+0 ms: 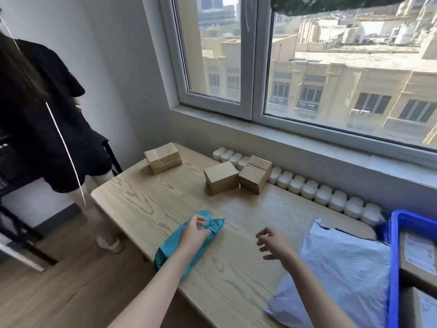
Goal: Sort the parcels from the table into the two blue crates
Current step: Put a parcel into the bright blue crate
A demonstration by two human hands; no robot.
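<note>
Left hand [195, 232] is gripping a crumpled teal mailer [170, 249] at the near left edge of the wooden table [142, 200], while the right hand [274, 242] is hovering beside it, fingers loosely curled and holding nothing. A pale poly parcel [338, 268] is lying just beside the blue crate [394, 256] at the right edge. Farther back, a taped box [163, 157] is sitting at the far left corner, and a plain box [221, 177] is touching a split-top box [255, 174] by the far edge.

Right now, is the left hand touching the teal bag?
Touching. The head view shows the left hand lying on the teal bag, its fingers pinching a fold.
</note>
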